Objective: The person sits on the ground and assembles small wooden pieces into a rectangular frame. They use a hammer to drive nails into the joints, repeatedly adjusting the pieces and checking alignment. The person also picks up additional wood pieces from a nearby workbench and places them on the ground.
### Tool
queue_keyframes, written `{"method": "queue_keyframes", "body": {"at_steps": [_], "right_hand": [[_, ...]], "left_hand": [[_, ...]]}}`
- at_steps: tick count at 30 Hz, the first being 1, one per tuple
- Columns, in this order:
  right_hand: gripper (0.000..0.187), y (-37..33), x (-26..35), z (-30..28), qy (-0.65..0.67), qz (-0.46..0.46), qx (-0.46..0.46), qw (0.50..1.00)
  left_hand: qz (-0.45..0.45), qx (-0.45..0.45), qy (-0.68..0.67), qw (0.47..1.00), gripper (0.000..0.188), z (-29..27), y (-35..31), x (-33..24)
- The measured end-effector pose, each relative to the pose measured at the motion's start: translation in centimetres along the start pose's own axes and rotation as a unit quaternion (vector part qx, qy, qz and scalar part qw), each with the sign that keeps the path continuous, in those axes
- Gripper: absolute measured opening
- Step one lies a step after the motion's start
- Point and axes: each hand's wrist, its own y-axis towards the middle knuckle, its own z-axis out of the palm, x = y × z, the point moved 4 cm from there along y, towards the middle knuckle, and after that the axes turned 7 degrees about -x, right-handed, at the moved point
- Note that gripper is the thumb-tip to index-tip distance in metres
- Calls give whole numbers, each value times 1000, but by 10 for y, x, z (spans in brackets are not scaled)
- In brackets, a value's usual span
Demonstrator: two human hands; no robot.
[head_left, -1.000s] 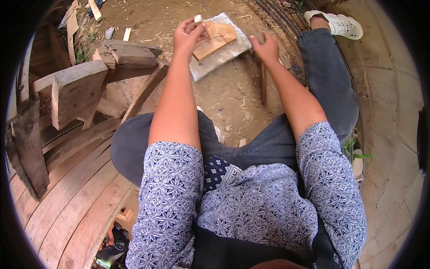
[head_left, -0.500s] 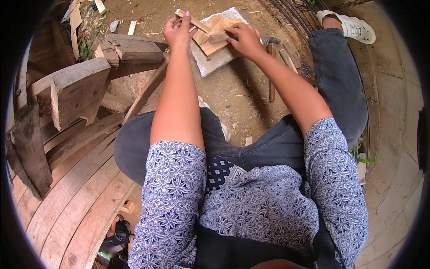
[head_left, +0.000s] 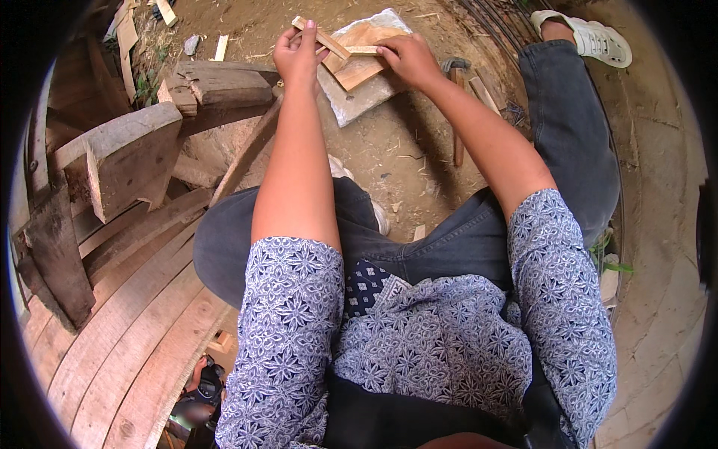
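Left hand (head_left: 298,52) gripping thin wooden strip (head_left: 320,37) over stone slab (head_left: 351,97) on dirt ground; right hand (head_left: 407,58) pinching second small strip (head_left: 361,50) against wooden block (head_left: 359,67).

Between my forearms I see open dirt ground (head_left: 407,161), room enough for a hand to pass. On my left, a heap of rough wooden blocks (head_left: 149,142) crowds close beside my left hand (head_left: 297,54). On my right, a hammer (head_left: 456,112) lies just beside my arm. Ahead, the flat stone slab (head_left: 359,101) with wood pieces (head_left: 359,63) blocks the way under my right hand (head_left: 407,58).
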Motion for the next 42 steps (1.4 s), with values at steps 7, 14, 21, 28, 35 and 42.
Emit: {"method": "queue_keyframes", "body": {"at_steps": [7, 14, 21, 28, 35, 42], "right_hand": [[31, 1, -6, -1, 32, 85, 20, 996], [31, 3, -3, -6, -3, 16, -62, 998], [34, -14, -10, 1, -21, 1, -40, 999], [28, -14, -5, 1, -6, 6, -24, 1000], [27, -12, -7, 1, -1, -5, -24, 1000], [25, -2, -23, 9, 198, 38, 81, 976]], "left_hand": [[-4, 3, 0, 1000, 69, -1, -3, -1], [6, 71, -17, 997, 57, 7, -5, -2], [10, 134, 79, 988, 57, 17, -13, 1], [14, 138, 88, 986, 58, 13, -11, 4], [14, 100, 78, 992, 62, 9, -9, 3], [-43, 53, 134, 989, 76, 3, -4, 6]]}}
